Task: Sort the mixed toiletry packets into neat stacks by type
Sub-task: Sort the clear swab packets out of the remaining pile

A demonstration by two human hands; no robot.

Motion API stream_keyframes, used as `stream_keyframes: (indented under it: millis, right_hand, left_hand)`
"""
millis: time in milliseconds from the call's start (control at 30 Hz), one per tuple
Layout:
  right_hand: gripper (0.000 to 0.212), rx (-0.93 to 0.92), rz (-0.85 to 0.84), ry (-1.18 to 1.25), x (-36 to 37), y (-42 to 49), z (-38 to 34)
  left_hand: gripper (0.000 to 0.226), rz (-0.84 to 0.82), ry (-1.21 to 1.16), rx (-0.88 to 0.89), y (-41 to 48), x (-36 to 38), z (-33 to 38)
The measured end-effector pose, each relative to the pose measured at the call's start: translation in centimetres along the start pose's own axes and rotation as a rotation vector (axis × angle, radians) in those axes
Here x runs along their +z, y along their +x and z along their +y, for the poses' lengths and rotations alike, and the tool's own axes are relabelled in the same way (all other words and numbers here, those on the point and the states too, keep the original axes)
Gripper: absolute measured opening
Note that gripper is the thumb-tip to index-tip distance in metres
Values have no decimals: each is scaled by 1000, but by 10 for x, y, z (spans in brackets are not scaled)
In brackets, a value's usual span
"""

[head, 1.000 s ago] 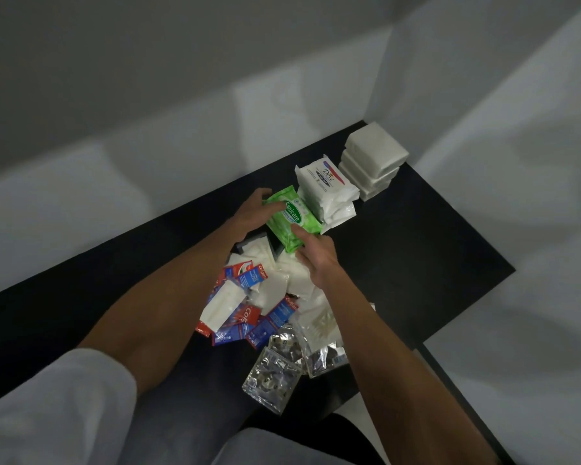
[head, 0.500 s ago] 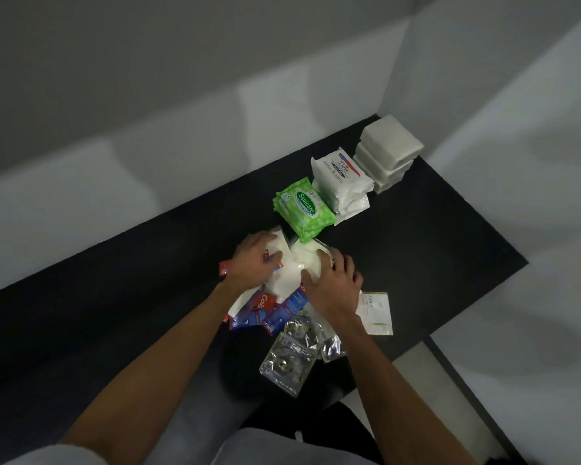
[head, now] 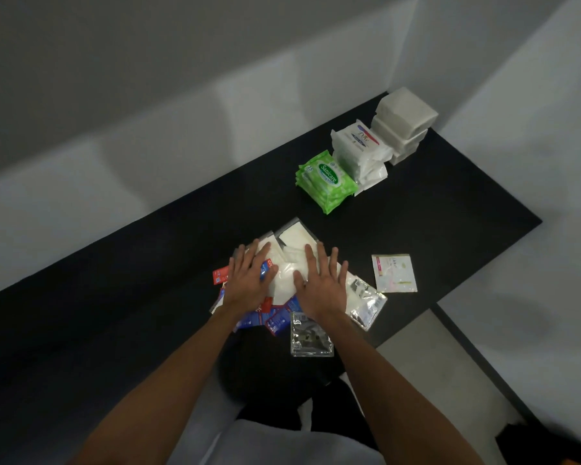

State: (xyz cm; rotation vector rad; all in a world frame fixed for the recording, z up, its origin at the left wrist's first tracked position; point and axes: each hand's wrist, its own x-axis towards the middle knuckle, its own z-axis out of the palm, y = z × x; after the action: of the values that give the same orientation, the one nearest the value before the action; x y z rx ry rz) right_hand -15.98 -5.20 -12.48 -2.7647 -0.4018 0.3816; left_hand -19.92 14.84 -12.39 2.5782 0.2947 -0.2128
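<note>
Pile (head: 294, 238) of unsorted packets sits on the desk (head: 450, 213). Left hand (head: 247, 283) and right hand (head: 322, 286) lie flat on it, fingers straight, grasping nothing (probably spreading it to expose each type). Beyond the pile, sorted by type in a row: green stack (head: 326, 181), white stack (head: 359, 152), tissue stack (head: 405, 119). One sachet (head: 393, 273) lies right of the pile, apart.

Left hand (head: 249, 282) and right hand (head: 321, 284) lie palm-down side by side (fingers straight and spread), both forearms extended forward.
</note>
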Motion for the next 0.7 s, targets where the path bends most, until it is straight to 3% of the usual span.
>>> stream_keyframes:
  millis: [700]
  right_hand:
    - [73, -130, -66, 128, 29, -72, -88]
  left_hand:
    - [66, 82, -22, -192, -116, -26, -65]
